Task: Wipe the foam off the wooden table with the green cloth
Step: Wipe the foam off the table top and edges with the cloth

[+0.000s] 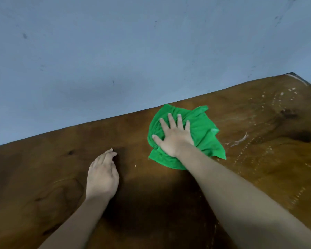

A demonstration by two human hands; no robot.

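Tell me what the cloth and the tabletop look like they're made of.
Green cloth: soft, matte, bunching in folds, probably microfibre or cotton. Wooden table: brown wood with dark knots and swirling grain, slightly glossy, perhaps varnished or just wet.

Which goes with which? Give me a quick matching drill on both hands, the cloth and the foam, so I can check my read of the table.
Things:
1. right hand
2. left hand
3. green cloth
4. foam

States:
A. white streaks on the wood, right of the cloth
B. bunched near the table's far edge
C. empty, resting on bare wood
D. spread flat, pressing on the cloth

Pairs: 1-D, 2-C, 3-B, 4-A
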